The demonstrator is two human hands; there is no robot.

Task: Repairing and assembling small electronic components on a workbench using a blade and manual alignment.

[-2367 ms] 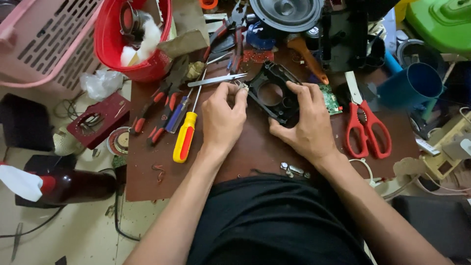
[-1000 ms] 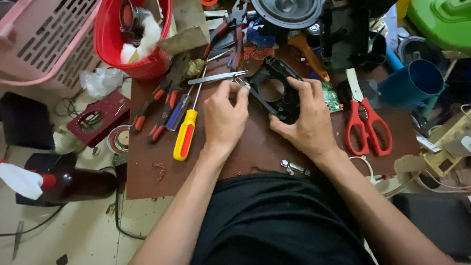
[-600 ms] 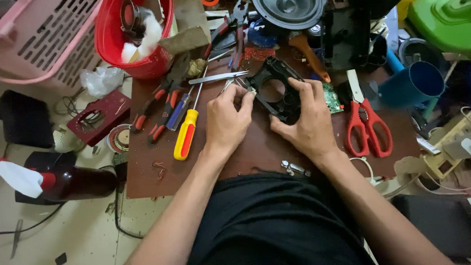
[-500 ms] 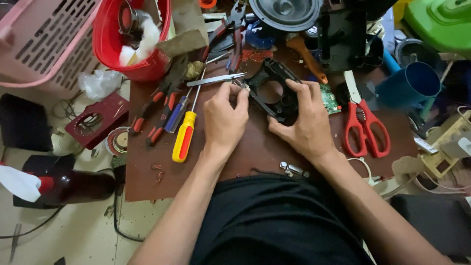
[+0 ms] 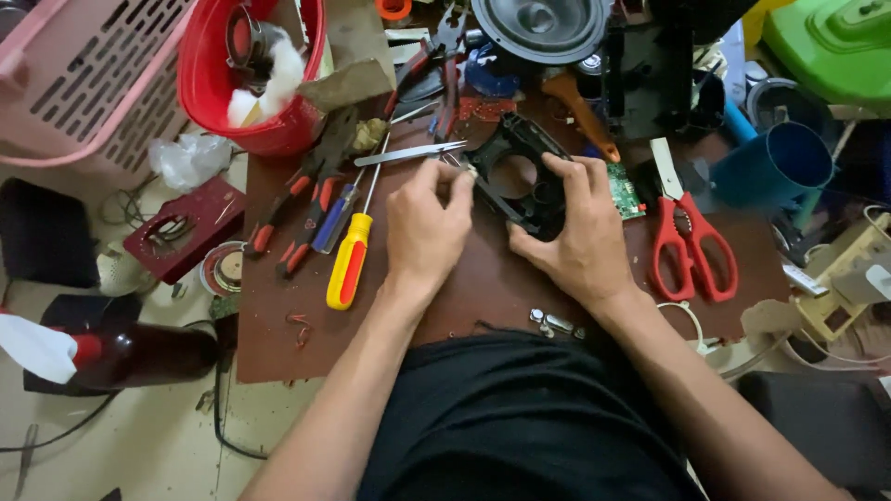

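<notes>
Here, both hands (image 5: 501, 227) around a black plastic frame (image 5: 520, 176) with round holes.

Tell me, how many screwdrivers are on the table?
2 that I can tell. A yellow and red screwdriver lies left of the left hand; a blue screwdriver lies beside it. The clutter may hide more.

1. I sit at a low brown board (image 5: 278, 343) laid over a pale floor (image 5: 139, 445).
2. At ten o'clock, a pink slotted basket (image 5: 83, 83) and a red bucket (image 5: 209, 83) stand side by side.
3. At eight o'clock, a dark bottle (image 5: 139, 353) lies on the floor.
4. At two o'clock, a green plastic casing (image 5: 835, 42) sits above a blue cup (image 5: 775, 167).
5. Light is even and soft.
</notes>
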